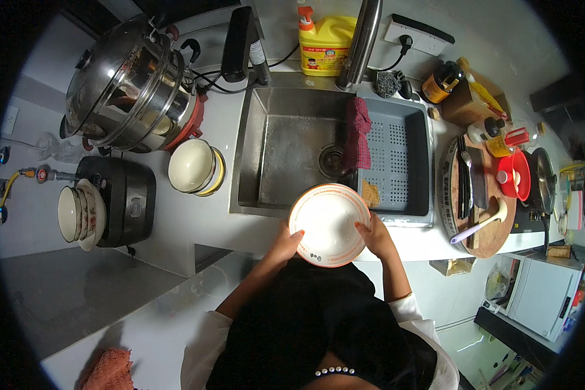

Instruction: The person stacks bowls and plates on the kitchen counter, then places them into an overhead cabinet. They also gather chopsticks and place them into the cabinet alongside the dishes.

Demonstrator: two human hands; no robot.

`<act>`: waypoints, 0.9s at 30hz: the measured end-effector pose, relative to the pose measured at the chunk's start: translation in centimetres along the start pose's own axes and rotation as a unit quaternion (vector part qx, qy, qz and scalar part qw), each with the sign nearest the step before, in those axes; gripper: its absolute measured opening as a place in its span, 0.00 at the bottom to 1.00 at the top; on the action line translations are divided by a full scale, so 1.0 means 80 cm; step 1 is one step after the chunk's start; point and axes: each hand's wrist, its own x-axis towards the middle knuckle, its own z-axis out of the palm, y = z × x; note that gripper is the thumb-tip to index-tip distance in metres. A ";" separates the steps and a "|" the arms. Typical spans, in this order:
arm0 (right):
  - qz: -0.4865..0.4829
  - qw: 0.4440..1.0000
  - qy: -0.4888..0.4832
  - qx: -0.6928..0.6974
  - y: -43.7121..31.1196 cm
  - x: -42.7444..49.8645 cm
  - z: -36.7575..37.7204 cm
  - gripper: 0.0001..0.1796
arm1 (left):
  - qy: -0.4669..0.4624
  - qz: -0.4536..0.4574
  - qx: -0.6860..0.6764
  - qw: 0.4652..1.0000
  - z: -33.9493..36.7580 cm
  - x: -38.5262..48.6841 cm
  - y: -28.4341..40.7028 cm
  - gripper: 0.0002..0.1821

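Note:
A white bowl [329, 222] with an orange rim and printed lettering is held between both hands, above the counter's front edge before the sink. My left hand [288, 242] grips its left side, thumb over the rim. On the opposite side, my right hand [374, 235] holds the rim the same way. Behind the bowl lies the stainless steel sink [292, 151], its drain [332, 161] at the right. A dark red checked cloth [358, 131] hangs over the divide beside a grey perforated drain basket [390, 156]. A tan piece of sponge or cloth [370, 193] lies in the basket's near corner.
Stacked bowls [191, 165] stand left of the sink, near a large steamer pot [126, 92]. More bowls [73, 214] rest on a black rice cooker [126, 200]. At right, a round wooden chopping board [492, 239] carries a knife, chopsticks and a ladle [487, 219]. A faucet [363, 44] rises behind.

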 end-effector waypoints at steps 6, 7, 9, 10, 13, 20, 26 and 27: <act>-0.068 0.997 0.034 -0.033 -0.066 0.023 -0.015 0.19 | 0.089 -0.016 0.046 0.995 -0.012 0.012 0.054 0.24; -0.095 0.994 0.041 -0.042 -0.076 0.030 -0.016 0.19 | 0.095 0.019 0.052 0.994 -0.017 0.018 0.062 0.24; -0.147 0.985 0.060 -0.060 -0.095 0.046 -0.020 0.19 | 0.105 0.087 0.064 0.989 -0.030 0.028 0.077 0.25; -0.114 0.991 0.052 -0.043 -0.110 0.051 -0.022 0.20 | 0.093 0.081 0.066 0.990 -0.032 0.026 0.104 0.25; -0.102 0.993 0.063 -0.021 -0.158 0.058 -0.029 0.20 | 0.121 0.145 0.080 0.979 -0.044 0.039 0.131 0.24; -0.243 0.960 0.139 0.012 -0.183 0.094 -0.028 0.26 | 0.139 0.291 0.160 0.933 -0.053 0.030 0.214 0.25; -0.273 0.949 0.148 0.056 -0.226 0.087 -0.032 0.26 | 0.182 0.327 0.160 0.913 -0.061 0.026 0.228 0.28; -0.280 0.946 0.155 0.054 -0.229 0.087 -0.031 0.26 | 0.186 0.332 0.155 0.912 -0.060 0.022 0.233 0.29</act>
